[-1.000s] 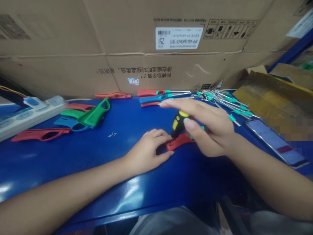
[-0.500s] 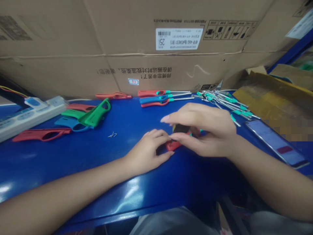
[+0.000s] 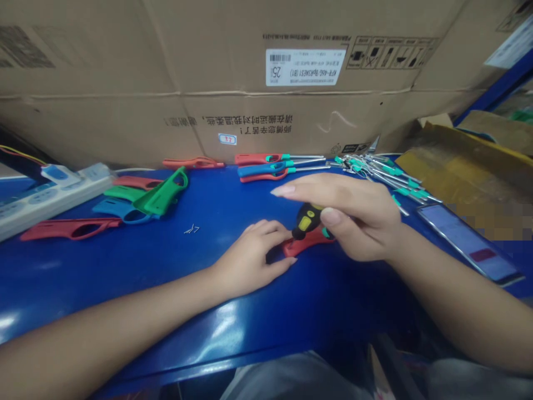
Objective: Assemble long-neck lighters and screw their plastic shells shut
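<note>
My left hand [image 3: 252,258] rests on the blue table, its fingers and thumb closed on one end of a red lighter [image 3: 308,242] that lies flat. A bit of green shows at the lighter's other end, beneath my right hand [image 3: 362,214]. That hand grips a stubby black and yellow screwdriver [image 3: 306,221] between thumb and fingers, index finger stretched out over it. The screwdriver stands on the lighter close to my left fingertips; its tip is hidden. A few tiny screws [image 3: 192,229] lie on the table left of my left hand.
Coloured lighter shells [image 3: 162,197] lie beside a white power strip [image 3: 62,194] at left. Lighters with metal tubes [image 3: 266,169] sit at the back. Right of them are a heap of metal tubes with green parts [image 3: 391,175] and a phone [image 3: 470,244]. A cardboard box [image 3: 200,66] stands behind.
My right thumb has shifted right and drawn back, uncovering more of the screwdriver handle and the red lighter. My left hand stays in place.
</note>
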Tool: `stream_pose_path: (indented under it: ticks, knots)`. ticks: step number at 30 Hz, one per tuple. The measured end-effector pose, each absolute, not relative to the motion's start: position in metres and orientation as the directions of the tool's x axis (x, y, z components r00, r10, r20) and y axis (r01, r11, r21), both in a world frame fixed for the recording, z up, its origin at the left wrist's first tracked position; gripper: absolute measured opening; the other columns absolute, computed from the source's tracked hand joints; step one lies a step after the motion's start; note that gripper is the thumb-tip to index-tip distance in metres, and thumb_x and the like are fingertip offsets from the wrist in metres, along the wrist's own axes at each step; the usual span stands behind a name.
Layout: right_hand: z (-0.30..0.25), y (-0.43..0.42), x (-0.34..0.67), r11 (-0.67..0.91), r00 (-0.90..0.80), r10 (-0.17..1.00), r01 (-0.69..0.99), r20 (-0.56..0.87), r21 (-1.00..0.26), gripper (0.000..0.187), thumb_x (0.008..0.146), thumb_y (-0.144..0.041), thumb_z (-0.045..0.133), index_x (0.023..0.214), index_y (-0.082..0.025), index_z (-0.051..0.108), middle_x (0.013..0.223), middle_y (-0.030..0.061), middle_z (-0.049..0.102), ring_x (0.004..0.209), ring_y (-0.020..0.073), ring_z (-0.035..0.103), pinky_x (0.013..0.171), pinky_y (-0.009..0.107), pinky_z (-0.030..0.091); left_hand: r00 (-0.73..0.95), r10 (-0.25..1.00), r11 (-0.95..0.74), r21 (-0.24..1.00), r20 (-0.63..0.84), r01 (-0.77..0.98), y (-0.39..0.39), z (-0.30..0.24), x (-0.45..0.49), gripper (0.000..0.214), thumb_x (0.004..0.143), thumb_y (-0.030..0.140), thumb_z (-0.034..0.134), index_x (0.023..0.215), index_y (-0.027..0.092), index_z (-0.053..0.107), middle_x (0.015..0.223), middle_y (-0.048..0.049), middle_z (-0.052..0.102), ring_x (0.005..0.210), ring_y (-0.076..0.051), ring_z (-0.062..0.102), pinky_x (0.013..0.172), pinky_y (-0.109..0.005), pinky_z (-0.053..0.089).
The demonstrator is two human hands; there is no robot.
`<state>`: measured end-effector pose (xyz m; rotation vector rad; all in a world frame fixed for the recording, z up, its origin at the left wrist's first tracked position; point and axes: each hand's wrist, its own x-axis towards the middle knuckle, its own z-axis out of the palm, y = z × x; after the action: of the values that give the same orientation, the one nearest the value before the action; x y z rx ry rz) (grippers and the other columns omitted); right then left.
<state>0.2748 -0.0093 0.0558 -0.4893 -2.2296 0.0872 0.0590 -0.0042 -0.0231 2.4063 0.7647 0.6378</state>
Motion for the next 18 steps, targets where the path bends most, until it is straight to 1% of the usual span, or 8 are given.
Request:
stream_pose_path:
  ticks: [3,6,8,9,11,13,16,18]
  knots:
    - [0.0584,-0.0125,0.2728,0.916,-0.557,0.402,0.237,0.727,-0.325,0.03,0.106,-0.026,0.045,0.122,-0.019,0.07,0.109,0.0066,0.078,0.097,0.0148,0.074,0.087,0.029,0.06,0.722,0.636,-0.698,0.604,0.275,0.385,-0.0041,-0.0227,0.0592,0.029,0.092,0.03,0.07,0.12,0.024,0.068,0.119,-0.0068,0.068,0.109,-0.027,0.063,0.099,-0.047,0.05]
    - [0.0592,-0.0149,0.273,0.917,-0.522,0.332,0.374,0.785,-0.139,0.018,0.099,-0.031,0.064,0.111,-0.021,0.073,0.088,0.0023,0.078,0.078,0.0132,0.073,0.075,0.024,0.06,0.72,0.634,-0.702,0.599,0.281,0.385,-0.0045,-0.0215,0.0595,0.026,0.092,0.029,0.071,0.117,0.024,0.069,0.111,-0.0051,0.069,0.102,-0.025,0.063,0.094,-0.044,0.051]
    - [0.0588,-0.015,0.2738,0.892,-0.533,0.314,0.448,0.786,-0.052,0.023,0.1,-0.033,0.062,0.117,-0.022,0.072,0.091,0.0032,0.078,0.079,0.0143,0.073,0.075,0.026,0.06,0.725,0.631,-0.703,0.597,0.275,0.386,-0.0047,-0.0205,0.0596,0.028,0.092,0.028,0.071,0.12,0.024,0.068,0.112,-0.0053,0.069,0.102,-0.024,0.063,0.096,-0.044,0.05]
    - [0.0585,-0.0145,0.274,0.891,-0.537,0.335,0.448,0.774,-0.075,0.027,0.103,-0.032,0.055,0.123,-0.022,0.07,0.098,0.0049,0.078,0.083,0.0151,0.073,0.078,0.027,0.06,0.728,0.63,-0.703,0.597,0.272,0.386,-0.0047,-0.0202,0.0596,0.029,0.092,0.028,0.07,0.121,0.024,0.068,0.115,-0.0057,0.069,0.104,-0.025,0.063,0.098,-0.045,0.049]
    - [0.0575,-0.0127,0.2736,0.895,-0.533,0.413,0.386,0.739,-0.222,0.036,0.107,-0.027,0.041,0.134,-0.019,0.064,0.111,0.0079,0.077,0.092,0.0159,0.073,0.082,0.031,0.06,0.727,0.633,-0.7,0.598,0.267,0.39,-0.0046,-0.0203,0.0593,0.031,0.092,0.029,0.07,0.123,0.023,0.068,0.12,-0.0071,0.068,0.109,-0.027,0.063,0.101,-0.047,0.049]
    - [0.0561,-0.0104,0.2732,0.886,-0.515,0.458,0.328,0.724,-0.327,0.033,0.106,-0.025,0.044,0.131,-0.018,0.065,0.109,0.0076,0.077,0.087,0.0147,0.072,0.08,0.029,0.06,0.728,0.634,-0.697,0.599,0.26,0.393,-0.0044,-0.0212,0.0589,0.033,0.093,0.031,0.07,0.124,0.022,0.068,0.122,-0.0084,0.068,0.111,-0.028,0.062,0.101,-0.048,0.049]
    - [0.0544,-0.0082,0.2743,0.894,-0.471,0.393,0.397,0.79,-0.208,0.022,0.098,-0.031,0.066,0.115,-0.02,0.073,0.091,0.0032,0.078,0.076,0.0137,0.07,0.075,0.026,0.059,0.729,0.632,-0.699,0.601,0.265,0.388,-0.0041,-0.0224,0.0586,0.038,0.093,0.032,0.069,0.13,0.023,0.065,0.124,-0.0088,0.067,0.113,-0.028,0.062,0.102,-0.048,0.049]
    - [0.054,-0.0084,0.2752,0.879,-0.488,0.382,0.455,0.785,-0.145,0.027,0.099,-0.034,0.064,0.122,-0.022,0.071,0.097,0.0039,0.079,0.083,0.0154,0.072,0.079,0.027,0.06,0.729,0.627,-0.704,0.598,0.274,0.382,-0.004,-0.0226,0.0587,0.038,0.093,0.032,0.069,0.13,0.023,0.065,0.123,-0.0084,0.068,0.111,-0.027,0.063,0.101,-0.047,0.05]
